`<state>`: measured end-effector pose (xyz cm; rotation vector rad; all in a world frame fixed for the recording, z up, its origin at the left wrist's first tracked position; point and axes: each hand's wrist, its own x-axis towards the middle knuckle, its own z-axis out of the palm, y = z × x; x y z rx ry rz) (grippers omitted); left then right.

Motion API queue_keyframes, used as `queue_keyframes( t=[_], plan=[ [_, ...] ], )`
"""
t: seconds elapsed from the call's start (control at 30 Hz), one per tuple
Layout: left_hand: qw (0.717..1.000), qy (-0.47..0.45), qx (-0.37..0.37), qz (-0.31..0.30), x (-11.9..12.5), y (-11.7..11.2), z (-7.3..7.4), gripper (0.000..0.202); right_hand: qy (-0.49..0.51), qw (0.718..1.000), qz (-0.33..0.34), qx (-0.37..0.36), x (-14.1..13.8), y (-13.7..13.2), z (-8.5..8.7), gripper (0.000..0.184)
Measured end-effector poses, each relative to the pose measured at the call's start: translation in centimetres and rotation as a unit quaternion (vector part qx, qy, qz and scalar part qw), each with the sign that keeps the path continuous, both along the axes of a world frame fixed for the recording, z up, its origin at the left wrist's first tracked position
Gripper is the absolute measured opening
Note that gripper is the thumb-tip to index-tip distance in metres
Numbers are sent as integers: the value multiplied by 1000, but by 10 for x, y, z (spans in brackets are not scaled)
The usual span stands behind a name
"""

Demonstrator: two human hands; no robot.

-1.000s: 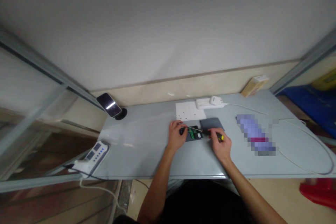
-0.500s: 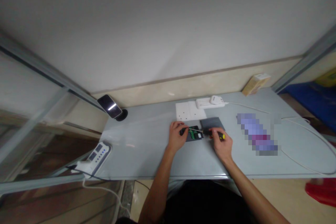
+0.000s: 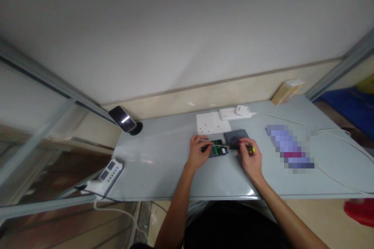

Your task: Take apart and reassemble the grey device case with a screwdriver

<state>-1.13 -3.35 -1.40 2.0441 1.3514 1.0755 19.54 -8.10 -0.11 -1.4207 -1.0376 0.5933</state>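
Observation:
My right hand (image 3: 251, 158) grips a screwdriver (image 3: 233, 146) by its black and yellow handle. The thin metal shaft lies nearly level, pointing left across an opened dark device (image 3: 218, 152) with a green circuit board (image 3: 215, 148). At the shaft's tip, the thumb and fingers of my left hand (image 3: 198, 151) are pinched over the device's left end. Whatever small thing may be between them is too small to make out. A flat dark grey cover (image 3: 236, 136) lies just behind the screwdriver handle, partly hidden by my right hand.
White sheets with small dark specks (image 3: 209, 123) lie behind the device, beside a white power strip (image 3: 230, 114). A box (image 3: 288, 91) stands at the back right, near a blurred-out object (image 3: 288, 146). On the left are a phone on a stand (image 3: 122, 118) and another power strip (image 3: 112, 173).
The view has shifted slightly. The screwdriver and my right hand sit a touch farther right, and my left fingers stay at the shaft's tip.

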Motion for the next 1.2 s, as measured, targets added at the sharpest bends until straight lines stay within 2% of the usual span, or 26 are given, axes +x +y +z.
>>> queue_keyframes(
  t=[0.2,0.37,0.57,0.73,0.9,1.2],
  plan=[
    [1000,12,17,-10,6,-5,3,14,23,1000,5,-18,2,-1,14,35],
    [999,40,5,8,13,-6,12,14,-21,999,-30,7,6,-3,29,34],
    [993,106,0,-59,10,-12,14,48,-104,995,0,-13,10,-5,43,33],
    [987,138,4,-84,10,-14,11,61,-166,985,45,-24,9,-2,43,38],
    [985,145,-5,-98,10,-14,8,60,-190,980,60,-31,8,4,39,39],
    [984,150,8,-96,10,-14,3,59,-199,978,58,-36,10,7,43,42]
  ],
)
